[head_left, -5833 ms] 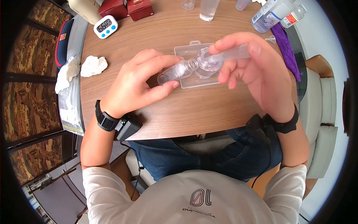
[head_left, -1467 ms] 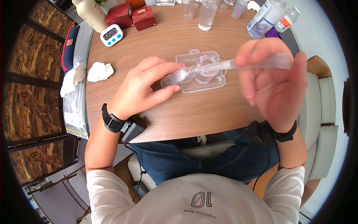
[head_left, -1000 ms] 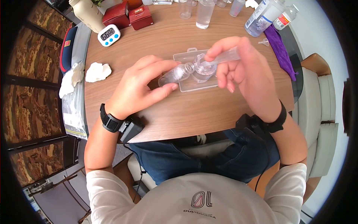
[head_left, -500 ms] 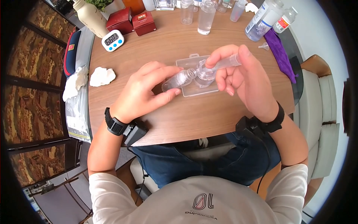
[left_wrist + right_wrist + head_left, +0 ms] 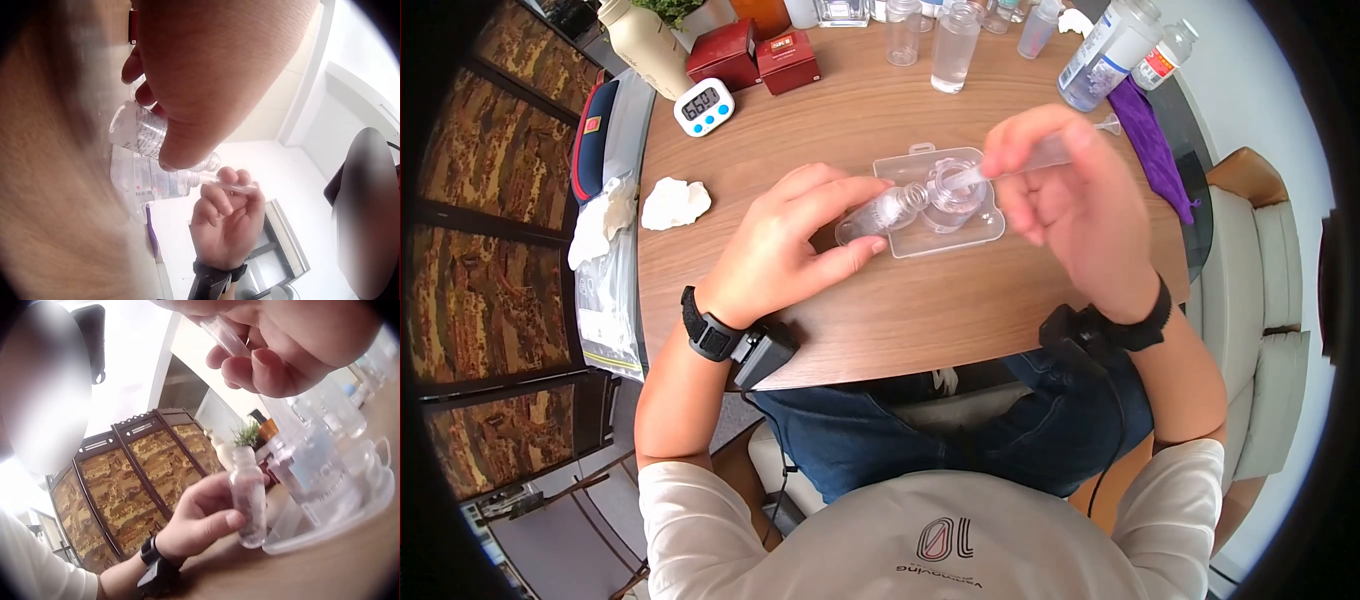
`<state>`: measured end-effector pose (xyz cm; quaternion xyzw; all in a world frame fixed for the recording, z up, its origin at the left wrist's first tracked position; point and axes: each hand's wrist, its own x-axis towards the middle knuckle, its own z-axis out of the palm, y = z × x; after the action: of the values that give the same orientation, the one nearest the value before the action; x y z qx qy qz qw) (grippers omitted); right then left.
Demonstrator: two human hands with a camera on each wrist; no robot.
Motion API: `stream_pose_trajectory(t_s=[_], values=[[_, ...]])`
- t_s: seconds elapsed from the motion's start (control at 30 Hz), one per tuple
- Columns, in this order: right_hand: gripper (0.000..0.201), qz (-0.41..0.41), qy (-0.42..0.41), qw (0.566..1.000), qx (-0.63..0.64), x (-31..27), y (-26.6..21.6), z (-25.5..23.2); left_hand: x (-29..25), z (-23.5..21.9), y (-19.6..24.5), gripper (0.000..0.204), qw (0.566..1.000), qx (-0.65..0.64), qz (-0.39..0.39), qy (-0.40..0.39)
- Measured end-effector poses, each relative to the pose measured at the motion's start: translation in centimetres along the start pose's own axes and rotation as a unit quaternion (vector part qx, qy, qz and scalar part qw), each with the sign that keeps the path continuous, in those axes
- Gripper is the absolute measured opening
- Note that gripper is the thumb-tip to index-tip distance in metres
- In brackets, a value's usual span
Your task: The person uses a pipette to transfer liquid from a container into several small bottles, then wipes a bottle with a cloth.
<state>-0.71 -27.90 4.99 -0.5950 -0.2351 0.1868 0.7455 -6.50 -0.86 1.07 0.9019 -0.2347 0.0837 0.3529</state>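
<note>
In the head view my left hand (image 5: 800, 240) grips a small clear bottle (image 5: 888, 211), thumb on one side and fingers on the other. The right wrist view shows this bottle (image 5: 249, 506) uncapped and upright on the table. My right hand (image 5: 1072, 205) pinches a clear plastic dropper (image 5: 1045, 153) between thumb and fingers. Its narrow tip points down into the open mouth of a wider clear bottle (image 5: 952, 208) with print on its side. That wider bottle stands on a clear plastic tray (image 5: 920, 247), right beside the small bottle.
Behind are a timer (image 5: 703, 107), red boxes (image 5: 788, 62), a bottle of clear liquid (image 5: 953, 55) and a large labelled bottle (image 5: 1108, 55). A crumpled tissue (image 5: 675, 204) lies left. A tiny funnel (image 5: 1108, 124) and purple cloth (image 5: 1152, 155) lie right.
The dropper tip has gone from the small bottle's mouth to the wider bottle. Over the last half second my right hand has shifted slightly right. My left hand keeps its hold.
</note>
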Motion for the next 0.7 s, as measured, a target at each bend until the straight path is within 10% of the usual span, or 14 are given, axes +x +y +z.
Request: stream_pose_trajectory(t_s=[0.3,0.7], values=[[0.040,-0.155,-0.028,0.988,0.006,-2.0,-4.3,-1.7,0.0,0.4,-0.4,0.041,0.999,0.005,0.031,0.011],[0.058,-0.121,-0.108,0.987,0.019,-1.4,-2.3,-1.1,0.1,0.3,-0.4,0.041,0.999,0.006,0.038,0.019]])
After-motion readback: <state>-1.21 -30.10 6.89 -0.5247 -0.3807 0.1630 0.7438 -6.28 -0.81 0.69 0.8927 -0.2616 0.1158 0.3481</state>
